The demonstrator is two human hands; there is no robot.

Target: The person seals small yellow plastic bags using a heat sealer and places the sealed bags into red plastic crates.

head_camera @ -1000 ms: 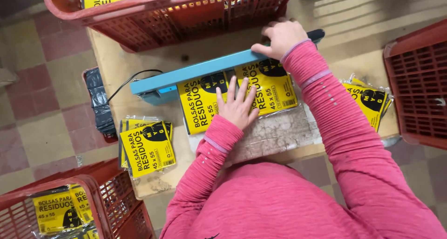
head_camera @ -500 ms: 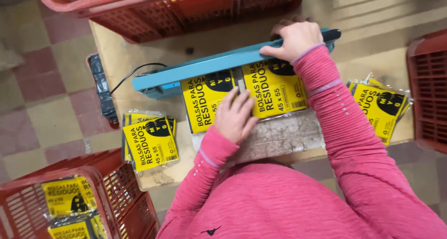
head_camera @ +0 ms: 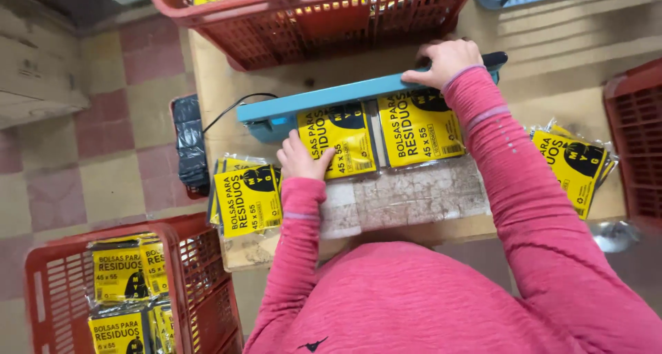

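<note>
Head view, looking straight down. A person in a pink long-sleeved top works at a wooden worktop. At one o'clock the right hand presses on the blue sealer bar, fingers together and curled over its far edge. At the centre the left hand lies flat, fingers spread loosely on the left yellow packet, which lies half under the bar. A second yellow packet lies just beside it, at the right. A stack of packets rests at nine o'clock, another stack at three. Red crates stand at twelve and seven o'clock.
</note>
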